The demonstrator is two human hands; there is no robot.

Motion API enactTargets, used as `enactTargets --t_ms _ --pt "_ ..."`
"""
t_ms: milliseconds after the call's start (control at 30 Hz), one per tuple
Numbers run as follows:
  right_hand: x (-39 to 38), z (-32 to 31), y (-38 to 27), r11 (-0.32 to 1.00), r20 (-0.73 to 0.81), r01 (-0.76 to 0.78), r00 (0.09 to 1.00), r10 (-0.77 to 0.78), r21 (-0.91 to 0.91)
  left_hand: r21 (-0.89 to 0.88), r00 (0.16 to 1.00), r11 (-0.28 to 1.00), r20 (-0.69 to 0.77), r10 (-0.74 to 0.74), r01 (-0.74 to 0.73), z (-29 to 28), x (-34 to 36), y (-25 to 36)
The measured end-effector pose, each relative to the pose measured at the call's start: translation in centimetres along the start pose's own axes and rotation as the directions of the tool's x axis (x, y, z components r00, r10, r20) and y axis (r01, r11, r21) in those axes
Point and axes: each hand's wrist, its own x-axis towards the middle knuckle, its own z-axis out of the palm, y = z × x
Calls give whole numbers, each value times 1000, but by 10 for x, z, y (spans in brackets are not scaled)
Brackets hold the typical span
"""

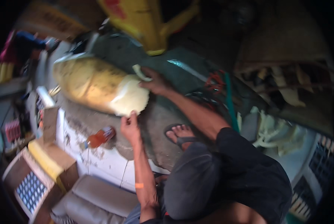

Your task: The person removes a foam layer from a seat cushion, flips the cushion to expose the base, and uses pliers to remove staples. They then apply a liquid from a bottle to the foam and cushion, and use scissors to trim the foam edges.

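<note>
I see the long tan form (88,80) over the grey floor (157,145), ahead of both hands, its axis slanting from far left to near right. My left hand (129,128) pinches the pale sheet (133,99) at its near end; my right hand's (155,83) fingers half-curl at a pale strip (141,73), grip uncertain. The bottle's (100,137) label is too blurred to read.

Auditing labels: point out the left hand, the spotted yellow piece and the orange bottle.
Left hand (130,128): head view, middle of the hand.
Spotted yellow piece (88,81): head view, spotted upper side.
Orange bottle (97,139): head view, middle of its body.
</note>
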Motion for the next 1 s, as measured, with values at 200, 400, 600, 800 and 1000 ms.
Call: enactTargets --t_ms 200,400,600,800,1000 --pt "-128 -68 3 985 -176 -174 970 169 -11 -63 792 989 607 -68 134 10 -35 3" --pt "-324 -167 -55 843 -459 -483 820 341 -237 269 306 952 927 -214 -148 40 -60 -10" --pt "-444 -285 -101 211 -801 -774 592 -94 -597 279 433 866 897 -82 -414 54 -54 -5" --pt "-368 -240 -50 489 -772 -710 627 108 -508 370 548 784 835 -45 -499 50 -38 20" --pt "-390 -254 51 606 -647 -654 709 282 -452 382 609 800 793 -26 -462 29 -30 22"
